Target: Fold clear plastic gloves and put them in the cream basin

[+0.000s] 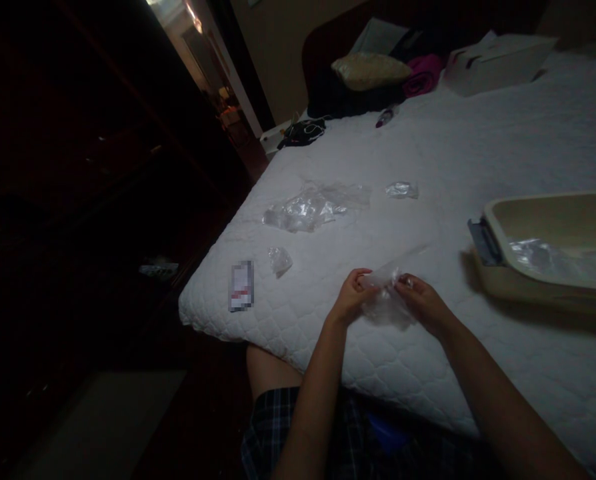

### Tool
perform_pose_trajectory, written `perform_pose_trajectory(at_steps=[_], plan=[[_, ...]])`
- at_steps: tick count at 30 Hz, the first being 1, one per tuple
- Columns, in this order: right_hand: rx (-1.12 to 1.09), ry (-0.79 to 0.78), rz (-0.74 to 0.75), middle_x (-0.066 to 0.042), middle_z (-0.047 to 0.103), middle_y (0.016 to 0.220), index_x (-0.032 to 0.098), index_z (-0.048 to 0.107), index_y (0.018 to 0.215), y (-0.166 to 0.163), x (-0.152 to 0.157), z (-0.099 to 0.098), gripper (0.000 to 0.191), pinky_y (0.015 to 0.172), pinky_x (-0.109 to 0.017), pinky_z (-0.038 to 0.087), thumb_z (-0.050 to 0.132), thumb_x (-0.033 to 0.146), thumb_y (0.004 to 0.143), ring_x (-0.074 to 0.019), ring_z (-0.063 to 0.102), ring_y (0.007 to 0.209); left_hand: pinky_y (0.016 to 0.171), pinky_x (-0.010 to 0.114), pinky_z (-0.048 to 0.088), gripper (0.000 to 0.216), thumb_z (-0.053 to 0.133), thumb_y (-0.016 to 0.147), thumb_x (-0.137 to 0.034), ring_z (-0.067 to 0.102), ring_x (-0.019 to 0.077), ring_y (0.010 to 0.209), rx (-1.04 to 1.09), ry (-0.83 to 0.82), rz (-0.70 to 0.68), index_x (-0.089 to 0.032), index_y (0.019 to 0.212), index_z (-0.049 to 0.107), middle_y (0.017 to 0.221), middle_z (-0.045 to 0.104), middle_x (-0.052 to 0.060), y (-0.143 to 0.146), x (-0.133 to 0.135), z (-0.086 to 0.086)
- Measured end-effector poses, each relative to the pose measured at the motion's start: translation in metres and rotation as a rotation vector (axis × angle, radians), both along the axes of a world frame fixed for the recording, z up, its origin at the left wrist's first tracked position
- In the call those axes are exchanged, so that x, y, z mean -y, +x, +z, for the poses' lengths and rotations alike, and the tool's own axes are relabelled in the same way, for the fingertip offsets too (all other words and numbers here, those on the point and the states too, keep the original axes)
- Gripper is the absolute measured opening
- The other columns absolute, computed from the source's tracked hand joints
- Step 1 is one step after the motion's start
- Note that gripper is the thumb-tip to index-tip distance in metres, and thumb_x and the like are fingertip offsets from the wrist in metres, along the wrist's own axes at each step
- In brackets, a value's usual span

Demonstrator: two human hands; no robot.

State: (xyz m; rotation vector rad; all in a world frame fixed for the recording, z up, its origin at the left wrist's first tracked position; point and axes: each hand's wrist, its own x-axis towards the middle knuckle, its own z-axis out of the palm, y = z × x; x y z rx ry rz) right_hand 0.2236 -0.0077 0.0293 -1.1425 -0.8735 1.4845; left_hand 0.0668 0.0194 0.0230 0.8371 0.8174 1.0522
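Left hand (351, 293) and right hand (423, 303) meet over the bed (478, 153) edge, fingers pinched on one crumpled clear plastic bag (388, 300) between them. More plastic wrap (313, 208) lies beyond, well apart. Right: beige tray (543, 293) holding clear plastic (553, 257).

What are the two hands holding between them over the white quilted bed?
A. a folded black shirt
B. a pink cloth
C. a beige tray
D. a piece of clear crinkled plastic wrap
D: both the left hand and right hand pinch the clear crinkled plastic wrap.
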Motion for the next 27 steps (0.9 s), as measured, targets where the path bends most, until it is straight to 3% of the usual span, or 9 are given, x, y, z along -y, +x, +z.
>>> perform_pose_trajectory(at_steps=[2,6,11,16,21,25,27], plan=[[-0.1,-0.028,-0.052,0.0,0.065,0.068,0.021,0.06,0.075,0.001,0.0,0.002,0.031,0.056,-0.024,0.048,0.077,0.042,0.058,-0.0129,0.059,0.058,0.057,0.021,0.041,0.062,0.085,0.045,-0.039,0.054,0.0095,0.06,-0.018,0.023,0.033,-0.018,0.094,0.053,0.075,0.061,-0.003,0.0,0.001,-0.001],[-0.165,-0.06,-0.135,0.001,0.066,0.068,0.022,0.062,0.075,0.005,-0.001,0.004,0.03,0.053,-0.022,0.047,0.079,0.036,0.055,-0.0111,0.058,0.055,0.057,0.023,0.042,0.038,0.073,0.061,-0.046,0.054,0.0106,0.054,-0.022,-0.042,0.141,-0.014,0.075,0.056,0.062,0.06,-0.001,0.0,-0.005,-0.004],[-0.186,-0.016,-0.243,-0.001,0.066,0.07,0.022,0.064,0.071,0.011,-0.004,0.003,0.019,0.054,-0.026,0.05,0.072,0.036,0.061,-0.0141,0.06,0.059,0.068,0.028,0.047,0.028,0.068,0.066,-0.04,0.061,0.0158,0.065,0.233,-0.208,0.192,-0.013,0.068,0.06,0.068,0.065,0.004,-0.005,-0.01,0.0],[-0.162,0.037,-0.298,0.0,0.064,0.066,0.023,0.062,0.067,0.013,-0.006,-0.004,0.016,0.051,-0.025,0.049,0.069,0.037,0.063,-0.014,0.059,0.059,0.044,0.024,0.039,0.04,0.052,0.078,-0.05,0.056,0.0135,0.047,0.271,-0.435,0.112,-0.015,0.059,0.056,0.058,0.062,0.005,-0.017,-0.014,0.003],[-0.103,0.069,-0.281,0.0,0.057,0.055,0.025,0.057,0.063,0.01,-0.006,-0.009,0.024,0.04,-0.027,0.043,0.065,0.047,0.07,-0.0138,0.051,0.044,0.037,0.021,0.033,0.053,0.044,0.078,-0.064,0.05,0.0116,0.04,0.298,-0.477,0.101,-0.016,0.055,0.052,0.049,0.055,0.003,-0.021,-0.014,0.004],[-0.166,0.099,-0.341,-0.001,0.064,0.07,0.027,0.058,0.073,0.014,-0.006,-0.005,0.028,0.06,-0.033,0.052,0.056,0.055,0.074,-0.0179,0.062,0.065,0.042,0.022,0.038,0.063,0.04,0.071,-0.075,0.056,0.0144,0.05,0.366,-0.407,0.071,-0.015,0.058,0.053,0.059,0.06,0.007,-0.025,-0.011,0.007],[-0.238,0.098,-0.342,-0.003,0.067,0.08,0.029,0.06,0.08,0.019,-0.006,-0.001,0.036,0.069,-0.037,0.053,0.045,0.062,0.078,-0.02,0.064,0.078,0.043,0.023,0.039,0.066,0.039,0.067,-0.078,0.059,0.0173,0.055,0.324,-0.389,-0.022,-0.015,0.06,0.055,0.065,0.063,0.012,-0.028,-0.009,0.009]])
